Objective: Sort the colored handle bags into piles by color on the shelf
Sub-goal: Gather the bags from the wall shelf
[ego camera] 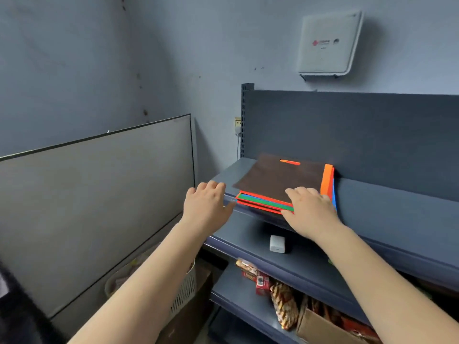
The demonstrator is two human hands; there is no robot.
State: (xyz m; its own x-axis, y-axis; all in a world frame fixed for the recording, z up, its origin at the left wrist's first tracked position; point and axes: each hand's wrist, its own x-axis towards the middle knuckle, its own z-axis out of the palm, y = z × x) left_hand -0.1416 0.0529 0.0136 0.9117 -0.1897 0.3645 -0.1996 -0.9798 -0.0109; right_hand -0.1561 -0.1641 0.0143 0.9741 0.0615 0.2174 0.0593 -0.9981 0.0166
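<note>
A mixed stack of flat handle bags lies on the top shelf (pixel 387 194). A dark brown bag (pixel 275 177) with a cut-out handle is on top; red (pixel 260 207) and green (pixel 265 202) bag edges show beneath it at the front. Orange (pixel 326 180) and blue (pixel 334 197) bag edges stick up at the stack's right side. My right hand (pixel 309 212) rests on the stack's front right corner, fingers fairly straight on the brown bag. My left hand (pixel 206 204) hovers with relaxed fingers at the shelf's front edge, just left of the stack, holding nothing.
A white charger cube (pixel 277 243) sits on the second shelf. Snack packets (pixel 283 301) and a cardboard box (pixel 325 326) fill the lower shelf. A large grey panel (pixel 99 207) leans at left, with a white basket (pixel 183 291) below it. A white box (pixel 329 43) hangs on the wall.
</note>
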